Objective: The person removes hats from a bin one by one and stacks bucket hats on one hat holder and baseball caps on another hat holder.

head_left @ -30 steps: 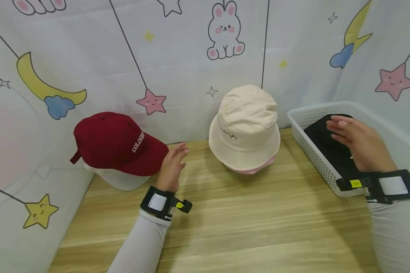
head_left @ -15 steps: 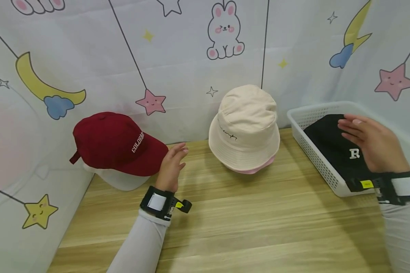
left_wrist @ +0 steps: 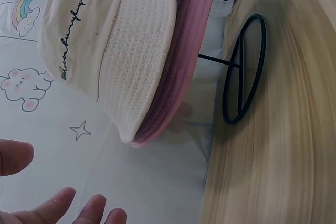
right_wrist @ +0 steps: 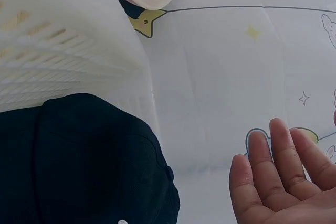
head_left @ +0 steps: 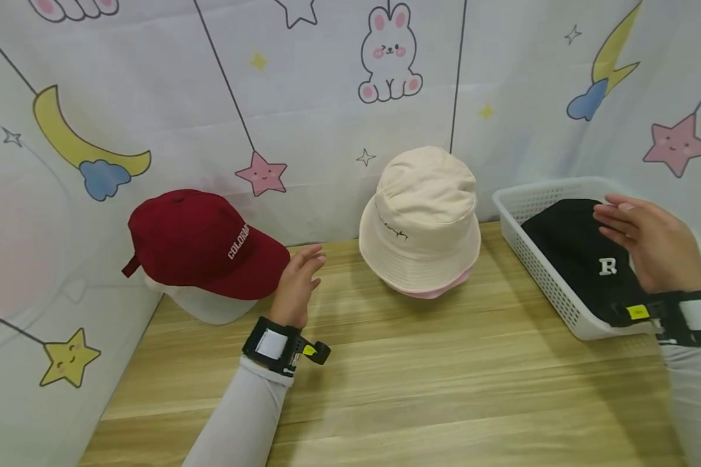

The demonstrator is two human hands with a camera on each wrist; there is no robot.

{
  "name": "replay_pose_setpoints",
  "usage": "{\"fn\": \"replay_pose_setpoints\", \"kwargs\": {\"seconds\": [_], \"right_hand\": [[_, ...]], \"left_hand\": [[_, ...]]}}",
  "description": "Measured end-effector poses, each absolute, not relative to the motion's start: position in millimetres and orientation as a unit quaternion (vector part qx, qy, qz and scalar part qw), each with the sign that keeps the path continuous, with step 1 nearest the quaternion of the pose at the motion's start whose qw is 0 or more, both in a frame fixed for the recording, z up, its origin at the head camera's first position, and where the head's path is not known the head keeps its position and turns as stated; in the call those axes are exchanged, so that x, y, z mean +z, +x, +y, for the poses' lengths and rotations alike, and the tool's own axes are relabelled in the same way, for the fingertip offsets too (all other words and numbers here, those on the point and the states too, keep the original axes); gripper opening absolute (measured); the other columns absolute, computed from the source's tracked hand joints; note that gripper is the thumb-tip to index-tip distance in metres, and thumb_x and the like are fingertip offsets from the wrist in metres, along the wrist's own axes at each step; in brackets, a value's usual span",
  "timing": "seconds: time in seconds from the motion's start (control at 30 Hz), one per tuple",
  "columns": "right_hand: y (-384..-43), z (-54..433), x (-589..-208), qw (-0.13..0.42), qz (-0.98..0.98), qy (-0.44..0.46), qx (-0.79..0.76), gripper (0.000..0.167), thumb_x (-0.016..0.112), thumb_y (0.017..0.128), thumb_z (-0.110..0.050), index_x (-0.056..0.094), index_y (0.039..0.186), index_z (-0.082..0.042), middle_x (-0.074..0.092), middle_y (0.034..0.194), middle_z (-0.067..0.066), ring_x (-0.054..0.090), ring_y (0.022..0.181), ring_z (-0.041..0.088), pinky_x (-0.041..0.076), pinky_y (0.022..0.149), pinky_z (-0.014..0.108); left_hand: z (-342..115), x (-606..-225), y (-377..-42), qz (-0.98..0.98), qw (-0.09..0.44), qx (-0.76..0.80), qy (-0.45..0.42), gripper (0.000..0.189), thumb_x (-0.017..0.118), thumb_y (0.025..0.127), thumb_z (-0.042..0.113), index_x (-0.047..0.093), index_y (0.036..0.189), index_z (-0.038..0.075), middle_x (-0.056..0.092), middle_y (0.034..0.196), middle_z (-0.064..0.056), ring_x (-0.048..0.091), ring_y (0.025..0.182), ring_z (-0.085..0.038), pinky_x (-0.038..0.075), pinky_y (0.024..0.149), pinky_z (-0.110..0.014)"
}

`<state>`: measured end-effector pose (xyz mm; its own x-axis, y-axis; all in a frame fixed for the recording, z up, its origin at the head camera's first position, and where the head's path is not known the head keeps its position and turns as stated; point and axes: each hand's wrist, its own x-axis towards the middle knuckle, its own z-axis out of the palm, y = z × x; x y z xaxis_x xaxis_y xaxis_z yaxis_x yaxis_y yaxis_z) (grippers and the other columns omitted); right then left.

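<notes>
My left hand [head_left: 295, 285] is held loosely in the air by the brim of the dark red cap [head_left: 193, 243], holding nothing; whether it touches the brim cannot be told. Under that cap sits a white cap [head_left: 213, 310]. At the middle, a cream bucket hat [head_left: 423, 207] rests over a pink hat [left_wrist: 184, 77] on a black wire stand [left_wrist: 260, 66]. My right hand [head_left: 657, 243] hovers over the white basket [head_left: 540, 275], its fingers extended and holding nothing. Inside the basket lies a black cap [head_left: 572, 246] with a white R, partly hidden behind the hand and wrist strap.
A wooden table [head_left: 385, 389] carries the hats and basket. Behind and beside it hangs a white curtain [head_left: 321, 84] printed with stars, moons and a rabbit, close behind the hats. The basket stands at the right, against the curtain.
My right hand has moved to the right above the basket, uncovering the R on the black cap. My left hand and the other hats stay put; the head view shifts slightly.
</notes>
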<state>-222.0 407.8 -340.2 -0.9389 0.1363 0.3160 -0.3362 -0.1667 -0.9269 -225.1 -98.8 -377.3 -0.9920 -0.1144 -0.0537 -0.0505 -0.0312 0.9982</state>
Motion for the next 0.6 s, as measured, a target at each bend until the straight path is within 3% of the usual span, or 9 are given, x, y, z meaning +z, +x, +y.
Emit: {"fn": "replay_pose_setpoints", "kwargs": {"seconds": [0.2, 0.43, 0.6], "right_hand": [[-225.8, 408.6, -339.9, 0.168, -0.688, 0.023, 0.706, 0.031, 0.055, 0.105, -0.028, 0.059, 0.132, -0.014, 0.07, 0.109, -0.016, 0.066, 0.097, -0.004, 0.051, 0.078, 0.004], [-232.6, 411.2, -347.4, 0.166, -0.827, -0.059, 0.534, 0.049, 0.042, 0.108, -0.043, 0.047, 0.15, -0.019, 0.059, 0.119, -0.024, 0.055, 0.107, -0.009, 0.046, 0.096, 0.005], [-238.3, 409.5, -351.8, 0.139, -0.869, -0.101, 0.465, 0.056, 0.034, 0.108, -0.049, 0.038, 0.156, -0.021, 0.054, 0.145, -0.007, 0.051, 0.124, 0.004, 0.038, 0.119, 0.034]], "left_hand": [[-98.8, -377.6, -224.9, -0.699, 0.02, -0.712, 0.062, 0.039, 0.056, 0.103, 0.025, 0.054, 0.141, 0.017, 0.05, 0.148, -0.008, 0.042, 0.139, -0.027, 0.03, 0.118, -0.057], [-98.2, -377.8, -225.0, -0.694, 0.017, -0.717, 0.061, 0.038, 0.055, 0.103, 0.024, 0.054, 0.141, 0.015, 0.051, 0.148, -0.01, 0.042, 0.139, -0.027, 0.029, 0.119, -0.057], [-97.8, -377.8, -225.1, -0.695, 0.017, -0.716, 0.059, 0.039, 0.055, 0.103, 0.024, 0.053, 0.141, 0.014, 0.051, 0.146, -0.009, 0.042, 0.139, -0.028, 0.029, 0.119, -0.057]]}}
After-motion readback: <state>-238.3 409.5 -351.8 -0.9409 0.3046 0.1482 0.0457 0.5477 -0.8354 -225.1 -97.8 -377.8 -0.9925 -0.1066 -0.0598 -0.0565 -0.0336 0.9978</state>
